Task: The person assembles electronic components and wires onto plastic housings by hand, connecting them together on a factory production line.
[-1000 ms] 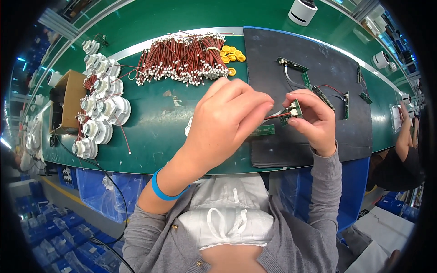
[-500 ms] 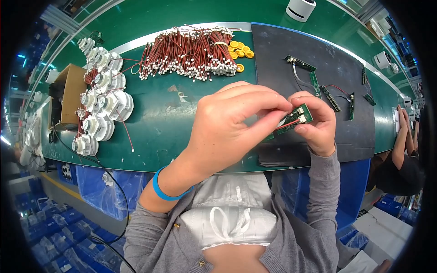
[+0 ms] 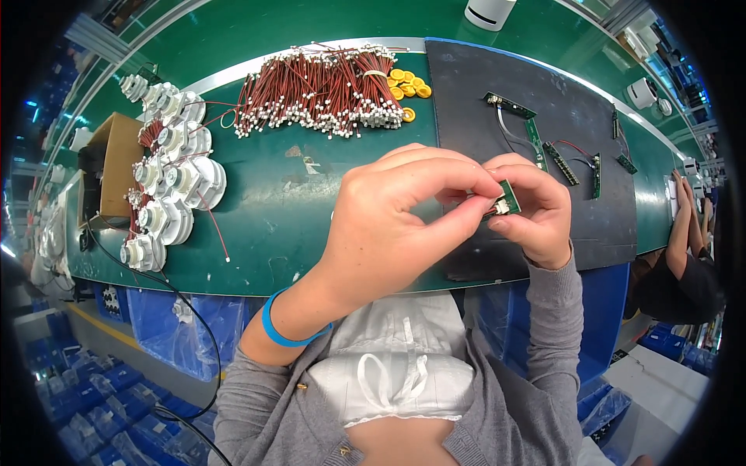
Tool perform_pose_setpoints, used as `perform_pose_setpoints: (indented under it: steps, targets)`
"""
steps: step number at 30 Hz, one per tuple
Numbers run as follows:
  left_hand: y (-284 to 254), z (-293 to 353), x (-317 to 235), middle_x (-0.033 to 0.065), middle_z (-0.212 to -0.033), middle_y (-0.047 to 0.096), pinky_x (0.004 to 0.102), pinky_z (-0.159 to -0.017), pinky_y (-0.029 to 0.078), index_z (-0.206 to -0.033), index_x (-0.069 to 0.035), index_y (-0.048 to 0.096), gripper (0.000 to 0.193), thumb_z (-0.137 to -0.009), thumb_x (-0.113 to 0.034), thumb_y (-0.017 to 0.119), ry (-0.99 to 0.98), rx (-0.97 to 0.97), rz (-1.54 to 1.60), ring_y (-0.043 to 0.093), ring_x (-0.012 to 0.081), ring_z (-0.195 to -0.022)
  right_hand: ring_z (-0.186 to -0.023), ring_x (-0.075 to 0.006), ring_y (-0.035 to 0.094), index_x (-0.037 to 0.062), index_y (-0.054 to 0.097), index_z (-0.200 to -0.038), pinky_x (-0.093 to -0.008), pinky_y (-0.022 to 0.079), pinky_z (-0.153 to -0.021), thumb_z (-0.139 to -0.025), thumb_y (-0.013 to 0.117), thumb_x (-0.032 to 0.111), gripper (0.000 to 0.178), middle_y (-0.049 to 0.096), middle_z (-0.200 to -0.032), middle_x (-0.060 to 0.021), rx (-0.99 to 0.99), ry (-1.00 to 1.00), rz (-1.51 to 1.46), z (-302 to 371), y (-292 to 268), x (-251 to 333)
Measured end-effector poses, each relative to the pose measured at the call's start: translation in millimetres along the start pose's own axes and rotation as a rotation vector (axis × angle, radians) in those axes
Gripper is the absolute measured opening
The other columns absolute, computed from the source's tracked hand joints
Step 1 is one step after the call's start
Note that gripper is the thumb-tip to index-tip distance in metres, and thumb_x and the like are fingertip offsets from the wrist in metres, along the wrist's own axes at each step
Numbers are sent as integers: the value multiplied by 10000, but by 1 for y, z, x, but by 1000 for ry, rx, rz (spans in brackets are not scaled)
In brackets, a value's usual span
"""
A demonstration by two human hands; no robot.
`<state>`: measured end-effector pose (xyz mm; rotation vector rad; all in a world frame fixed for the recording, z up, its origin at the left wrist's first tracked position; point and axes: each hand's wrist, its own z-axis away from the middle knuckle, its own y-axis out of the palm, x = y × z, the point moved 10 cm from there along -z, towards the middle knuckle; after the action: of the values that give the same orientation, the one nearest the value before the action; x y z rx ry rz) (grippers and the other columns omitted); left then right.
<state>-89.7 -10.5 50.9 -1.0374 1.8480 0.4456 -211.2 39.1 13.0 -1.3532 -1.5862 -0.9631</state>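
One long green tabletop (image 3: 295, 210) carries everything within reach, and its right part is covered by a black mat (image 3: 466, 97), probably laid there to protect the electronics from scratches or static. Well apart from the mat, toward the far side, a broad heap of red-brown wires (image 3: 311, 89) lies with most of its white plugs facing outward at the far and near edges, an arrangement that likely makes single leads easy to pick out. Along the left side, white round parts (image 3: 186, 179) crowd together in a leaning column, some trailing thin red leads; an open cardboard box (image 3: 124, 171) stands just beside them, perhaps to keep stock at arm's length. The left hand (image 3: 388, 217) reaches across with thumb and forefinger pinched together; the fingertips hide whatever is between them, so I cannot tell what they hold. Facing it, the right hand (image 3: 538, 206) grips a small green circuit board (image 3: 510, 194) narrowly, thumb below and fingers above, seemingly to steady it against the other hand; the board is held up above the mat's near left part. Beyond the right hand, other wired boards (image 3: 561, 163) lie spread on the mat, likely spaced to avoid tangling. Yellow discs (image 3: 406, 81) cluster between wires and mat. Smallest is the white connector (image 3: 502, 207) on the held board, turned toward the left fingertips, presumably for access.
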Motion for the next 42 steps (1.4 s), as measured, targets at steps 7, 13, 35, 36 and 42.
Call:
perform_pose_setpoints:
  steps: [7, 13, 35, 36, 42]
  targets:
    - [-5, 3, 10, 85, -833, 676, 207, -608, 471, -871, 26, 690, 134, -740, 50, 708, -198, -1, 67, 593, 90, -719, -1044, -253, 570, -74, 576, -1134, -366, 486, -899, -727, 702, -56, 427, 570, -1122, -183, 7, -14, 33, 1, 3, 6]
    - [-4, -3, 0, 34, -795, 654, 192, -503, 323, -855, -26, 711, 88, -767, -31, 711, -133, 79, -131, 475, 37, -615, -1036, -252, 573, -77, 571, -1138, -365, 485, -901, -732, 694, -56, 425, 568, -1116, -179, 9, -12, 34, 1, 2, 12]
    - [27, 17, -51, -21, -782, 596, 370, -670, 414, -762, -99, 687, 221, -561, -153, 761, 728, 34, -783, 510, 195, -787, -831, -111, 620, -42, 628, -1130, -217, 509, -719, -734, 712, -45, 404, 643, -978, -88, -64, 275, 74, 17, -10, 0]
    - [27, 17, -50, -23, -780, 597, 369, -678, 416, -764, -101, 686, 218, -566, -152, 760, 726, 39, -784, 512, 195, -794, -803, -102, 610, -40, 632, -1127, -211, 499, -696, -732, 718, -40, 405, 643, -966, -86, -59, 254, 95, 17, -10, 0]
    - [26, 18, -46, -29, -784, 601, 364, -705, 417, -773, -110, 680, 218, -575, -153, 761, 677, 61, -758, 519, 192, -803, -695, -61, 544, -28, 647, -1116, -191, 429, -598, -726, 739, -13, 401, 640, -916, -68, -27, 223, 174, 17, -10, 1]
